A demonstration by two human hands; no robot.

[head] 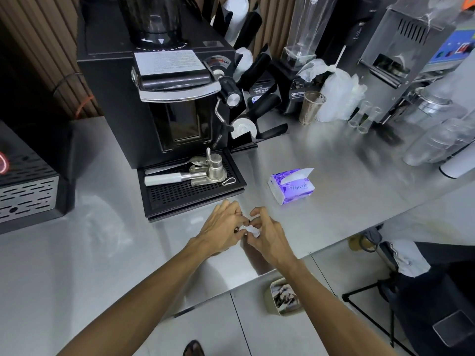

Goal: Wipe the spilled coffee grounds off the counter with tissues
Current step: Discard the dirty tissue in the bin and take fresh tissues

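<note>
Both hands are in close over the steel counter (102, 253), meeting just in front of the black drip tray (180, 197) of the coffee machine (115, 86). Between them sits the tissue (252, 231), a small white crumpled wad, held right at the fingertips. The left hand (221, 228) has its fingers lying close together, tips and thumb nipping the wad's left side. The right hand (271, 236) curls in from the other side, thumb and forefinger pinching the tissue, the remaining fingers bent and slightly fanned above it. A few dark specks show by the fingertips; what they are, I cannot tell.

The tray's front corner is just beyond the left knuckles, so it's tight there. The purple tissue pack (291, 187) lies farther back on the right, a sheet poking out of its top, with bare steel between it and the hands. Wide open steel stretches off to the left, up to a perforated metal box (25, 194). The counter's front edge runs diagonally right under both forearms, and below it a small bin (269, 300) stands on the tiled floor (205, 325).
</note>
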